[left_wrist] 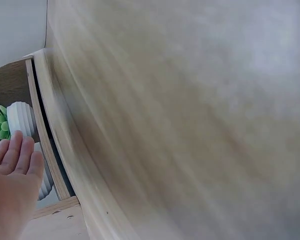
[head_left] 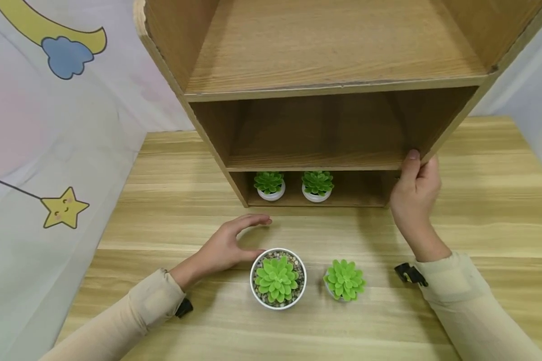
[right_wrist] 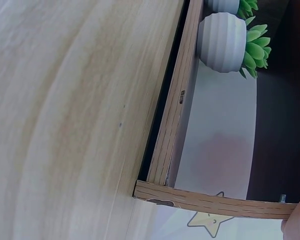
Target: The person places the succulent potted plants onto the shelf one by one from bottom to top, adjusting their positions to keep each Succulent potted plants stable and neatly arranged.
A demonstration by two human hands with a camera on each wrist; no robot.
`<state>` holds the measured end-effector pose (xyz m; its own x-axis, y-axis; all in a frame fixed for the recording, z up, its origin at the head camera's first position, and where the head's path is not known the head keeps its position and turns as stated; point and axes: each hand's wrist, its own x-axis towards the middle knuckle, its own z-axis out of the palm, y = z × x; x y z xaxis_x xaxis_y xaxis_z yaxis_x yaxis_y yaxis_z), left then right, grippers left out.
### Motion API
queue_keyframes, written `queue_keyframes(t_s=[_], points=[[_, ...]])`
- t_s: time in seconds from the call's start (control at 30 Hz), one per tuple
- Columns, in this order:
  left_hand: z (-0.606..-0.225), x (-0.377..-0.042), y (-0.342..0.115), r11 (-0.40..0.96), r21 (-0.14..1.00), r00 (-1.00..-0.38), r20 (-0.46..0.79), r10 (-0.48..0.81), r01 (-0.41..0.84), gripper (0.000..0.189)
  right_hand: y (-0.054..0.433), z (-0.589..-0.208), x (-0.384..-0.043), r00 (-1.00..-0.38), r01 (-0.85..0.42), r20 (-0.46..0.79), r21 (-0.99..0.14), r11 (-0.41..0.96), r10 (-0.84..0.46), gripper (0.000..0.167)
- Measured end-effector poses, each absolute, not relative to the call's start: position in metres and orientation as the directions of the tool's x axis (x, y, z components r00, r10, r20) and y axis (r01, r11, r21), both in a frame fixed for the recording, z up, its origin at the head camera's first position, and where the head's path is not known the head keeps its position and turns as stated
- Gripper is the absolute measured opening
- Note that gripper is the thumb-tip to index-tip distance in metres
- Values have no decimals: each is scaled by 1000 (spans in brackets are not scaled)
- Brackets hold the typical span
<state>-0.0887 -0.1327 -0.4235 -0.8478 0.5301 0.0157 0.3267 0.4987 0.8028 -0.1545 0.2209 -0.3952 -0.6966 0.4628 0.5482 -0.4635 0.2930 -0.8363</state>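
Note:
My right hand point(head_left: 414, 198) grips the right side panel of a wooden shelf unit point(head_left: 339, 90), thumb on its inner face and fingers outside. A potted succulent point(head_left: 277, 279) in a round white pot with pebbles stands on the table. Beside that pot is my left hand point(head_left: 228, 244), fingers extended and spread from the thumb, whose tip is right at the rim. To the pot's right sits a smaller succulent point(head_left: 344, 281). In the bottom compartment are two small succulents, one on the left point(head_left: 269, 186) and one near the middle point(head_left: 317, 187), in ribbed white pots point(right_wrist: 223, 44).
The shelf unit stands at the back of a wood-grain table point(head_left: 162, 185), its upper boards reaching toward the camera. A pale cloth point(head_left: 22, 125) with moon, cloud and star prints hangs behind and at the left. A black strap clip point(head_left: 411, 275) shows at my right wrist.

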Motion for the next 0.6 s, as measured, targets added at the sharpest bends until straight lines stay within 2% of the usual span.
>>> queue_keyframes(t_s=[0.6], points=[[-426,-88,-134,492,796,-820,9,573,353,71,219,-392,-152,-695,-462,550,-835,297,463,19]])
